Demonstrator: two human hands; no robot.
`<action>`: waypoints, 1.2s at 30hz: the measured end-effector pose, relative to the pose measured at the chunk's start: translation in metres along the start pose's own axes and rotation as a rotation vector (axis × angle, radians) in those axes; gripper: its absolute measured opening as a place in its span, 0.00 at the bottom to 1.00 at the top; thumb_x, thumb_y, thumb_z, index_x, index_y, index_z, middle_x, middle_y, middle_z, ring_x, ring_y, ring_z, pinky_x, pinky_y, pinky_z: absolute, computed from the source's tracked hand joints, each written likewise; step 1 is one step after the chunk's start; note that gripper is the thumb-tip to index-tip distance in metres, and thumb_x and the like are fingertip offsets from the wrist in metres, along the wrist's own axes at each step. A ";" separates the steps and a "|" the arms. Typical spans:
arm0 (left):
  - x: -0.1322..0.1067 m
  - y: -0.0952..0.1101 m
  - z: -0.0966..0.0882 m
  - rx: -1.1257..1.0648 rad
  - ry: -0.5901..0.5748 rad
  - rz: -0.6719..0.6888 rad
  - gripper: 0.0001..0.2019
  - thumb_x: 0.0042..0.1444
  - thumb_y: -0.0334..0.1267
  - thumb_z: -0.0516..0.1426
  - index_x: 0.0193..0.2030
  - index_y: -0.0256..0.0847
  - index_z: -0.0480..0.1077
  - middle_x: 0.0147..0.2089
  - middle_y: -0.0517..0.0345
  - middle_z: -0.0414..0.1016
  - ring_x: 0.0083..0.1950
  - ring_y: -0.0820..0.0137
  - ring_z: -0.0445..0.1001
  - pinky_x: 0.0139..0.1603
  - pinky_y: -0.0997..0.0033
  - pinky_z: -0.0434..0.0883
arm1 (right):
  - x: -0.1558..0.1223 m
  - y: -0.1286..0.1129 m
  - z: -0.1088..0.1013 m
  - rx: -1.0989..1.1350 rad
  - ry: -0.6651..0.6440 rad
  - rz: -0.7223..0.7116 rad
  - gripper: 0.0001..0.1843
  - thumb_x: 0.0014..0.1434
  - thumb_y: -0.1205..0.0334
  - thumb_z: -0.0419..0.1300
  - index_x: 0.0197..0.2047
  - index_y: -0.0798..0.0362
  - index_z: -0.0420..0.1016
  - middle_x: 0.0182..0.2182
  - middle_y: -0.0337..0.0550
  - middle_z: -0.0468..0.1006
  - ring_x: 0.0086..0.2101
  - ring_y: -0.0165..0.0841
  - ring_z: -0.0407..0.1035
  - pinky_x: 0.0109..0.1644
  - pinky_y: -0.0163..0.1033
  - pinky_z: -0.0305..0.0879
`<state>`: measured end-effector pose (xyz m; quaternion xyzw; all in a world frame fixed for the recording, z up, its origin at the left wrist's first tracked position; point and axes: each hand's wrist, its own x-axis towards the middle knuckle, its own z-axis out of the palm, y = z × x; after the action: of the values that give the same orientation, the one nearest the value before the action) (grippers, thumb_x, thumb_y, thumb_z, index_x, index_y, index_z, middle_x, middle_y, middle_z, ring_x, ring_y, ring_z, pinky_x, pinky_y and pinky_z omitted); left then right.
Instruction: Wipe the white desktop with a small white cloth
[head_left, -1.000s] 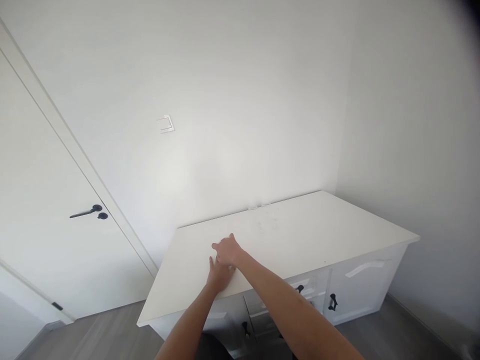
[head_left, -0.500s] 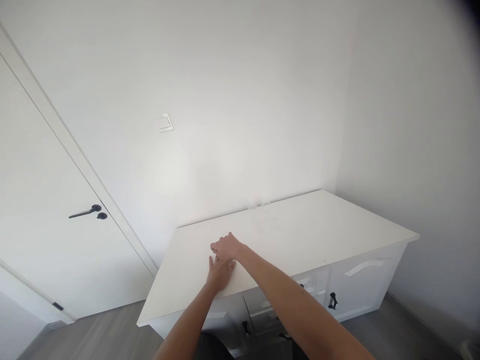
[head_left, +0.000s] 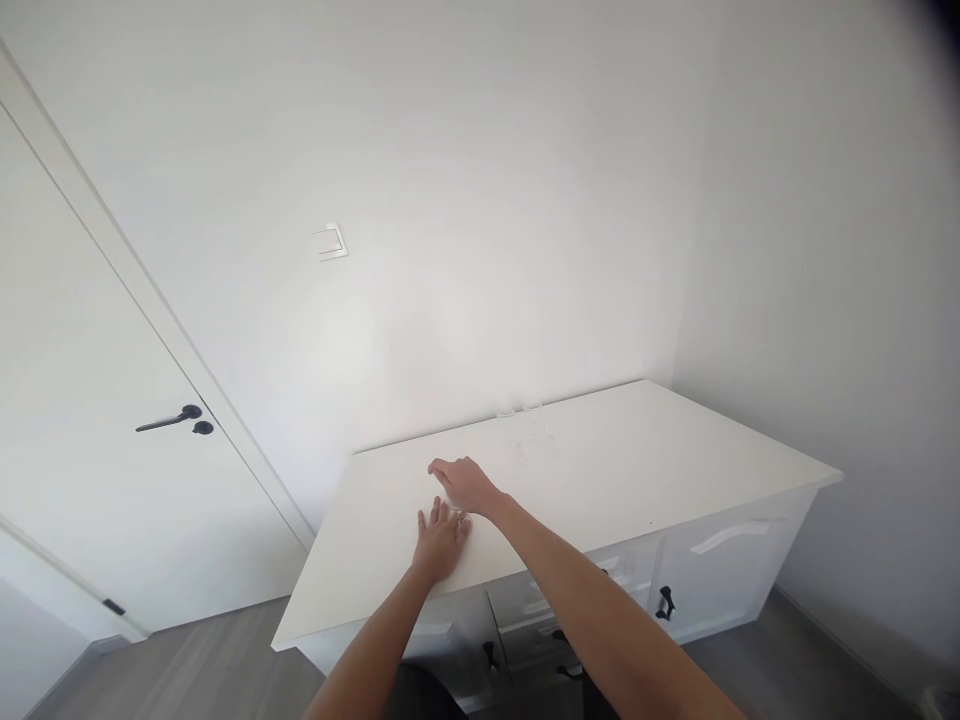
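My left hand (head_left: pixel 441 545) rests on the white cabinet top (head_left: pixel 637 450) near its front edge, palm down, fingers spread. Just above and beyond it is my right hand (head_left: pixel 466 485), its fingers curled closed. A small clear, glassy piece (head_left: pixel 459 514) shows between the two hands, by the thumb side of my left hand. Most of it is hidden, and I cannot tell its kind. What lies inside my right hand's fingers is also hidden.
Two faint see-through vessels, probably drinking glasses (head_left: pixel 519 430), stand at the cabinet top's back edge by the wall. Black handles (head_left: pixel 666 603) stick out from the cabinet front. On the left is a white door with a black lever (head_left: pixel 171 420); a switch (head_left: pixel 330 242) sits on the wall.
My right hand has lifted slightly and shifted right, away from my left hand. More of the clear piece between them shows. My left hand has stayed in place.
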<state>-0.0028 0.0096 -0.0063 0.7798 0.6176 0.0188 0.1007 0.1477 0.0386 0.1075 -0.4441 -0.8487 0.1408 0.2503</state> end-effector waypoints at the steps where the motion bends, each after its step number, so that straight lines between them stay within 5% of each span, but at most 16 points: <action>1: 0.000 0.000 0.000 0.005 -0.005 -0.001 0.36 0.75 0.58 0.34 0.79 0.46 0.62 0.87 0.48 0.46 0.88 0.51 0.35 0.84 0.33 0.37 | 0.001 0.000 -0.002 0.099 0.096 0.055 0.27 0.78 0.58 0.33 0.61 0.49 0.71 0.31 0.40 0.77 0.32 0.34 0.71 0.45 0.39 0.68; 3: 0.001 0.001 0.000 0.009 -0.005 0.002 0.35 0.75 0.58 0.35 0.82 0.53 0.55 0.87 0.52 0.44 0.88 0.50 0.35 0.83 0.32 0.38 | 0.003 0.000 -0.005 0.428 0.355 0.202 0.31 0.77 0.55 0.28 0.64 0.51 0.67 0.28 0.38 0.71 0.28 0.33 0.67 0.35 0.36 0.68; 6: 0.001 0.001 -0.001 0.009 -0.004 -0.003 0.33 0.75 0.57 0.36 0.84 0.58 0.50 0.88 0.56 0.39 0.88 0.50 0.35 0.83 0.32 0.37 | 0.005 0.001 0.001 0.871 0.644 0.321 0.29 0.75 0.44 0.37 0.62 0.49 0.68 0.24 0.33 0.62 0.25 0.33 0.62 0.30 0.35 0.67; 8: 0.001 0.000 0.000 0.013 -0.010 -0.012 0.34 0.75 0.57 0.36 0.83 0.55 0.52 0.88 0.55 0.40 0.88 0.50 0.34 0.84 0.32 0.37 | 0.001 0.004 0.017 0.883 0.626 0.308 0.27 0.73 0.41 0.43 0.60 0.47 0.70 0.26 0.35 0.67 0.28 0.34 0.66 0.35 0.37 0.71; 10: 0.001 0.000 0.000 0.017 -0.011 -0.009 0.35 0.74 0.57 0.35 0.82 0.51 0.56 0.87 0.52 0.44 0.88 0.49 0.36 0.84 0.31 0.37 | -0.006 0.008 0.039 0.912 0.552 0.355 0.27 0.72 0.41 0.43 0.59 0.48 0.70 0.41 0.45 0.79 0.39 0.36 0.75 0.44 0.39 0.76; 13: 0.000 -0.001 0.000 0.023 -0.003 0.014 0.36 0.74 0.55 0.34 0.79 0.47 0.63 0.86 0.51 0.49 0.87 0.49 0.41 0.84 0.31 0.37 | -0.019 0.012 0.070 1.156 0.469 0.425 0.30 0.71 0.41 0.43 0.65 0.51 0.65 0.59 0.55 0.78 0.52 0.40 0.78 0.51 0.43 0.78; 16: -0.001 -0.001 -0.002 0.021 -0.001 0.016 0.37 0.74 0.56 0.33 0.76 0.45 0.66 0.87 0.51 0.47 0.88 0.49 0.40 0.84 0.31 0.37 | -0.032 0.010 0.088 1.285 0.495 0.445 0.31 0.71 0.41 0.44 0.62 0.54 0.69 0.60 0.57 0.78 0.56 0.43 0.77 0.58 0.46 0.78; 20: 0.000 -0.001 -0.002 0.041 -0.016 0.002 0.36 0.75 0.53 0.34 0.76 0.42 0.66 0.87 0.49 0.42 0.88 0.47 0.39 0.84 0.31 0.38 | -0.047 -0.001 0.097 1.175 0.549 0.438 0.34 0.73 0.42 0.41 0.68 0.54 0.69 0.67 0.54 0.74 0.67 0.42 0.70 0.70 0.48 0.70; 24: 0.002 -0.003 0.002 0.128 -0.030 0.029 0.35 0.72 0.43 0.43 0.84 0.40 0.51 0.87 0.46 0.40 0.87 0.44 0.37 0.83 0.28 0.36 | -0.048 -0.014 0.092 0.875 0.565 0.266 0.33 0.75 0.46 0.41 0.74 0.53 0.65 0.75 0.51 0.64 0.75 0.38 0.57 0.81 0.49 0.52; 27: 0.003 -0.005 0.003 0.125 -0.028 0.037 0.36 0.72 0.43 0.43 0.85 0.41 0.47 0.87 0.46 0.41 0.87 0.43 0.38 0.83 0.27 0.37 | -0.034 -0.013 0.075 0.798 0.501 0.230 0.25 0.74 0.49 0.46 0.63 0.49 0.75 0.67 0.50 0.74 0.68 0.39 0.65 0.77 0.47 0.58; 30: 0.003 -0.006 0.002 0.070 -0.021 0.026 0.35 0.75 0.50 0.35 0.81 0.42 0.58 0.86 0.47 0.49 0.87 0.44 0.40 0.83 0.29 0.38 | -0.014 0.000 0.057 1.189 0.339 0.365 0.18 0.69 0.46 0.54 0.45 0.50 0.78 0.48 0.48 0.82 0.49 0.40 0.75 0.57 0.45 0.73; 33: 0.002 -0.006 0.002 0.042 -0.009 0.026 0.38 0.75 0.56 0.31 0.78 0.44 0.64 0.83 0.50 0.58 0.86 0.47 0.46 0.84 0.30 0.36 | -0.001 0.017 0.054 1.418 0.218 0.497 0.20 0.61 0.42 0.62 0.33 0.52 0.73 0.31 0.44 0.77 0.33 0.37 0.71 0.39 0.42 0.70; 36: 0.001 -0.006 0.003 0.054 0.002 0.043 0.35 0.75 0.54 0.33 0.78 0.47 0.64 0.83 0.53 0.59 0.85 0.49 0.50 0.84 0.30 0.36 | -0.004 0.026 0.070 1.497 0.258 0.536 0.21 0.56 0.41 0.64 0.30 0.51 0.70 0.26 0.41 0.74 0.29 0.35 0.68 0.36 0.40 0.69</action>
<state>-0.0081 0.0120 -0.0101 0.7954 0.6010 0.0051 0.0789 0.1286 0.0488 0.0364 -0.3597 -0.3582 0.6749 0.5355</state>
